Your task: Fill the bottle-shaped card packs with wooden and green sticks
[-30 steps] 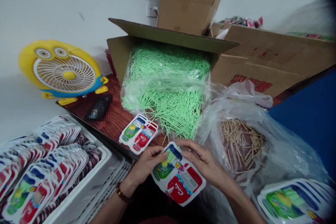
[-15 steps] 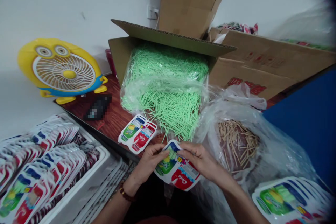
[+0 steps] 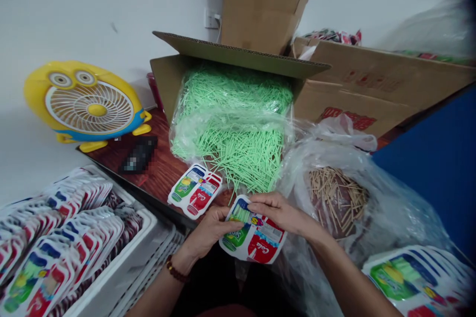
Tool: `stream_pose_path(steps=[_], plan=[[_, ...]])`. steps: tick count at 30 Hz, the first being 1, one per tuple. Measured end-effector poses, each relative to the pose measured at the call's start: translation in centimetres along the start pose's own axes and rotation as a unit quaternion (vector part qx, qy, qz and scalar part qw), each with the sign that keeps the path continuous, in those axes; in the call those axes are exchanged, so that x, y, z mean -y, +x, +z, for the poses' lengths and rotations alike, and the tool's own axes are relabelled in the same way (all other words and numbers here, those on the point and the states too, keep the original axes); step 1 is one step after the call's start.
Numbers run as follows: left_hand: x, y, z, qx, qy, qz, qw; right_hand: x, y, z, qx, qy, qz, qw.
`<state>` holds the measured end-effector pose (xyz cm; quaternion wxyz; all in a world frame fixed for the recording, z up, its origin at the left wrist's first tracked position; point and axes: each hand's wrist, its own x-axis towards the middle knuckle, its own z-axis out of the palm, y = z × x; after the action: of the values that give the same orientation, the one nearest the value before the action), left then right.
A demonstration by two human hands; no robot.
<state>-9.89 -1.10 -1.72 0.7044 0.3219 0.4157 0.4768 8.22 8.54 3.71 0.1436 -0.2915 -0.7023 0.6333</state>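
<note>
In front of me is a white-edged, bottle-shaped printed pack (image 3: 256, 242), with a green Sprite half and a red Cola half. Light green sticks show in the window of its green half. My left hand (image 3: 213, 230) grips its left edge, thumb lying across the front. At the top edge my right hand (image 3: 273, 210) pinches the pack, its fingertips over the upper middle. Just beyond, a small stack of similar packs (image 3: 196, 190) lies on the table. Loose light green sticks (image 3: 249, 153) spill from an opened plastic bag inside a carton (image 3: 238, 54).
A clear bag holds brown sticks (image 3: 334, 198). More packs stand in a white crate (image 3: 143, 230) at left and in a pile (image 3: 405, 277) at lower right. A yellow fan (image 3: 96, 109) and a dark, blurred object (image 3: 139, 155) sit on the wooden table (image 3: 163, 178).
My right fingers have shifted slightly up and left along the pack's top edge. My left thumb lies lower across the front. The pack stays between both hands.
</note>
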Motion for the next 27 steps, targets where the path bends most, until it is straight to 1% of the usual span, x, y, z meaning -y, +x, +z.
stream_pose_path(steps=[4, 6, 10, 12, 15, 18, 23, 27], plan=[[0.2, 0.1, 0.0, -0.024, -0.024, -0.006, 0.999, 0.3, 0.0, -0.6, -0.037, -0.062, -0.026, 0.997], [0.3, 0.2, 0.1, -0.031, -0.028, -0.010, 0.999, 0.4, 0.0, -0.7, -0.037, -0.110, -0.042, 0.992], [0.5, 0.3, 0.4, -0.045, -0.004, -0.010, 0.999, 0.1, 0.0, -0.7, -0.052, -0.154, -0.028, 0.986], [0.7, 0.3, 0.5, -0.056, 0.007, -0.010, 0.998, -0.3, 0.0, -0.7, -0.066, -0.158, -0.015, 0.985], [0.8, 0.2, 0.6, -0.066, 0.005, -0.014, 0.998, -0.8, 0.1, -0.7, -0.071, -0.168, -0.006, 0.983], [0.7, 0.0, 0.7, -0.057, 0.000, -0.017, 0.998, -1.0, 0.1, -0.7, -0.074, -0.173, -0.009, 0.982], [0.4, -0.3, 0.7, -0.050, -0.005, -0.022, 0.998, -0.7, 0.0, -0.6, -0.084, -0.126, -0.014, 0.988], [0.6, -0.3, 0.7, -0.049, -0.024, -0.021, 0.998, -0.8, -0.2, -0.3, -0.091, -0.127, -0.018, 0.988]])
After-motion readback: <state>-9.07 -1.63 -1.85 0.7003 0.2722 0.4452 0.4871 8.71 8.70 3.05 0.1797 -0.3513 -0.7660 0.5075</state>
